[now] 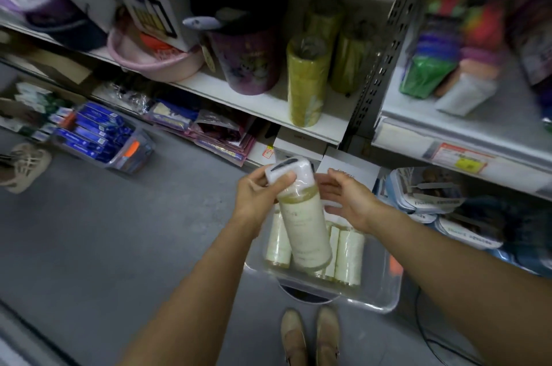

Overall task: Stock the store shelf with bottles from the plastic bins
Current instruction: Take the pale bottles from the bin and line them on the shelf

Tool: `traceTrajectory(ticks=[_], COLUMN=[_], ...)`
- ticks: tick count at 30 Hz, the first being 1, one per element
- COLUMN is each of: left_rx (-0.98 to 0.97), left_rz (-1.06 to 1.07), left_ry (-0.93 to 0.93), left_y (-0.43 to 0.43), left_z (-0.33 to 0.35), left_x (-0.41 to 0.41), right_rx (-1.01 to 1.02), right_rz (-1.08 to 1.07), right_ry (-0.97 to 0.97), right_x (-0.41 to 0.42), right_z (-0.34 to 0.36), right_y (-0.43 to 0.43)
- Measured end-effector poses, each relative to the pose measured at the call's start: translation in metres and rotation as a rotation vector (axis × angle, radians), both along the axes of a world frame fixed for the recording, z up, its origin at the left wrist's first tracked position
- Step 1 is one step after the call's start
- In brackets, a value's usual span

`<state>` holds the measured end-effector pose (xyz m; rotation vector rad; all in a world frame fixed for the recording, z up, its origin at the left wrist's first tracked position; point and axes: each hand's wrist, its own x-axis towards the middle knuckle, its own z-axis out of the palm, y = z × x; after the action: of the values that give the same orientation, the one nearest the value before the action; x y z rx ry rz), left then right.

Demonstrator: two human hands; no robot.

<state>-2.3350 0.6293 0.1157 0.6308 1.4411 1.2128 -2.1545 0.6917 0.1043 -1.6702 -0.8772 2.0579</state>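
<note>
My left hand [259,195] grips the white cap end of a tall cream bottle [301,225], which is wrapped in clear film and tilted above a clear plastic bin [379,291] on the floor. My right hand [346,199] is beside the bottle's neck with its fingers spread, holding nothing. Several more cream bottles [348,255] lie in the bin under it. On the white shelf [263,102] above stand three yellow-green bottles [307,81].
A purple bucket [248,63] and a pink basin [155,60] share that shelf to the left. A second clear bin [101,138] with blue boxes sits on the grey floor at left. Another person's shoe [25,166] is at the far left. My shoes [310,335] are below the bin.
</note>
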Motion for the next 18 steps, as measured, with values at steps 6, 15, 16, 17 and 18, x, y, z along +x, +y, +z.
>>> traceTrajectory(ticks=[6, 15, 16, 17, 18], left_rx=[-0.016, -0.040, -0.036, -0.034, -0.029], left_rz=[0.059, 0.009, 0.000, -0.012, -0.022], left_ry=[0.054, 0.173, 0.172, 0.172, 0.169], left_y=[0.022, 0.031, 0.031, 0.029, 0.028], left_z=[0.106, 0.224, 0.234, 0.243, 0.253], left_x=[-0.006, -0.012, -0.012, -0.011, -0.010], right_rx=[-0.038, 0.090, 0.108, 0.129, 0.151], right_rz=[0.035, -0.003, 0.002, 0.007, 0.011], right_ry=[0.012, 0.183, 0.187, 0.189, 0.192], right_x=[-0.010, -0.012, -0.011, -0.009, -0.008], right_z=[0.068, 0.181, 0.191, 0.200, 0.209], right_y=[-0.029, -0.045, -0.047, -0.049, -0.052])
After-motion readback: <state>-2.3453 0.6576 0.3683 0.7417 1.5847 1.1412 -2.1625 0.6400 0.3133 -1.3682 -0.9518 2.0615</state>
